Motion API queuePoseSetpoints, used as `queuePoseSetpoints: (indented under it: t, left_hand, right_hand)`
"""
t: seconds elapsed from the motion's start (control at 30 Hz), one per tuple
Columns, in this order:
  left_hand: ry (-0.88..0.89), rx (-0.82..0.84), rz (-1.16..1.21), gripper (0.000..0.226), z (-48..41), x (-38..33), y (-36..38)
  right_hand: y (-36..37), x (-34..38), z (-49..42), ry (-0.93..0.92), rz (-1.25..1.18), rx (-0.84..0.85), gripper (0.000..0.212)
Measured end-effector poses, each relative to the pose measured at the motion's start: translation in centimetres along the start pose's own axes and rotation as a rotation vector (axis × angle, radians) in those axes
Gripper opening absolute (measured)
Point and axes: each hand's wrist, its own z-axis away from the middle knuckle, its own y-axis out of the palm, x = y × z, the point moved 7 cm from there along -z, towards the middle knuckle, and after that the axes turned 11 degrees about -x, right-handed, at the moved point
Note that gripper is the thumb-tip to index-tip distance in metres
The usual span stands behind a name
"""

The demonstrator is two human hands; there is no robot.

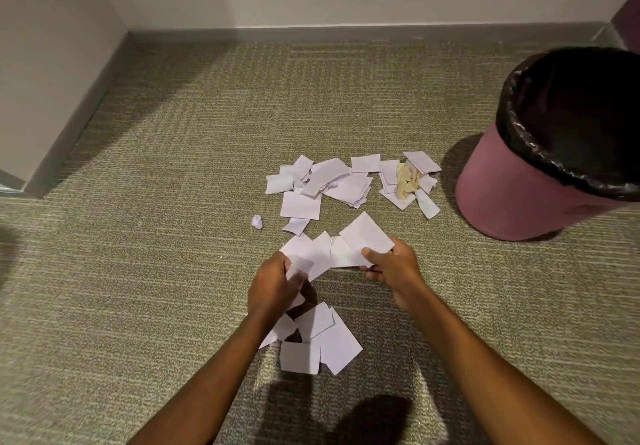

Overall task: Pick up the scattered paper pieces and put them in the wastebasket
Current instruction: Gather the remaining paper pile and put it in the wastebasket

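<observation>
Wastebasket: a round pink wastebasket (512, 195) lined with a black plastic bag stands on the grey-green carpet (138, 271). Its inside is too dark to tell whether any paper has gone in.
Left hand: the left hand (273, 285), well to the left of the wastebasket, has its fingers curled round a bunch of white paper pieces (311, 254).
Right hand: the right hand (394, 271), nearer the wastebasket, pinches a white rectangular sheet (367, 236) between thumb and fingers.
Beside the basket: a heap of white scraps (322, 181) and a crumpled yellowish wad (407, 181) lie just left of the wastebasket's foot.
Further from the basket: a tiny crumpled paper ball (257, 221) lies on the carpet, and a pile of white slips (318, 340) lies beneath the forearms.
Progress: early, I'd judge. One handful is gathered, most of the paper lies on the floor, and none can be seen in the bin.
</observation>
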Motion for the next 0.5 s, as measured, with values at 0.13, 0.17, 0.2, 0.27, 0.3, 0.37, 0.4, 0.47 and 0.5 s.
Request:
queuePoseSetpoints:
  t: [0.13, 0.17, 0.2, 0.27, 0.3, 0.37, 0.4, 0.47, 0.5]
  left_hand:
    - [-0.137, 0.038, 0.209, 0.022, -0.2, -0.3, -0.1]
    - [-0.217, 0.055, 0.333, 0.023, -0.1, -1.0, -0.3]
    - [-0.309, 0.078, 0.463, 0.025, 0.1, -1.9, -0.6]
    - [-0.539, 0.207, 0.672, 0.025, 0.4, -4.4, -0.5]
    - [-0.646, 0.267, 0.753, 0.025, 0.5, -5.8, -0.3]
    - [-0.731, 0.377, 0.911, 0.029, 0.5, -9.5, -0.5]
    - [-0.731, 0.393, 0.945, 0.036, 0.3, -11.6, -0.9]
    - [-0.670, 0.484, 1.031, 0.037, 0.4, -16.4, -1.8]
    - [-0.642, 0.542, 1.107, 0.035, 0.6, -19.2, -2.4]
  right_hand:
    - [-0.1, 1.1, 1.9, 0.022, -0.124, 0.062, 0.022]
    - [-0.1, 1.5, 2.5, 0.017, -0.152, 0.073, 0.024]
    - [-0.2, 2.1, 3.1, 0.009, -0.179, 0.082, 0.024]
    - [-0.4, 3.7, 4.6, -0.004, -0.239, 0.111, 0.024]
    - [-0.5, 4.7, 5.4, -0.015, -0.267, 0.127, 0.026]
    - [-0.8, 7.5, 7.0, -0.066, -0.313, 0.141, 0.028]
    - [-1.0, 9.0, 7.7, -0.104, -0.328, 0.140, 0.027]
    - [-1.8, 12.0, 9.1, -0.166, -0.373, 0.124, 0.026]
    - [-2.4, 13.5, 9.6, -0.187, -0.407, 0.107, 0.027]
